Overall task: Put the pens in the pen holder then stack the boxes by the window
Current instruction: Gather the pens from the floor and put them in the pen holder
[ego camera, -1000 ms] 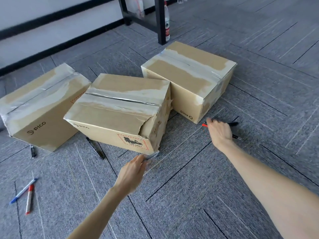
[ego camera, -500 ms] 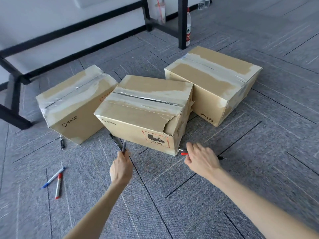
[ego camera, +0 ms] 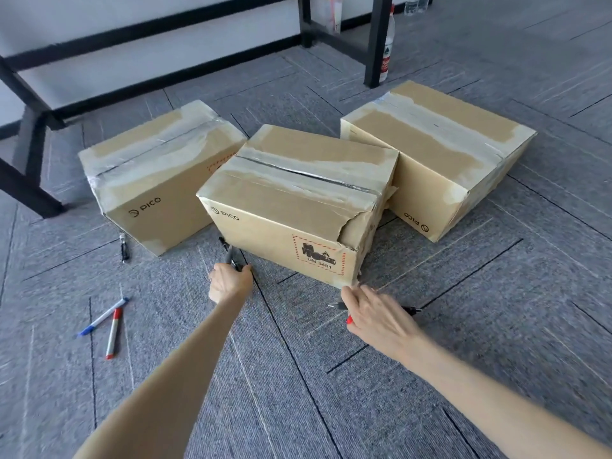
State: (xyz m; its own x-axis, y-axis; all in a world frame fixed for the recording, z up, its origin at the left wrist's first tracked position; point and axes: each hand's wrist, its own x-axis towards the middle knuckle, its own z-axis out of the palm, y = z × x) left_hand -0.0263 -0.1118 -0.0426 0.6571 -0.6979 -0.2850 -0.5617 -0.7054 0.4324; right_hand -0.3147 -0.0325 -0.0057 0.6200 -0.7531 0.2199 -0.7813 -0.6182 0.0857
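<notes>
Taped cardboard boxes (ego camera: 298, 207), slim pens (ego camera: 112, 329), ribbed carpet (ego camera: 463, 326)

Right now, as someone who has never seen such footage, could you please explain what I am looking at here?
No machine here: a person wears a camera on the head, looking down at their own bare arms. Three taped cardboard boxes sit on grey carpet: the left box, middle box and right box. The left hand grips a dark pen. The right hand holds several pens, one red-tipped. Loose on the floor lie a blue pen, a red pen and a black pen. No pen holder is visible.
</notes>
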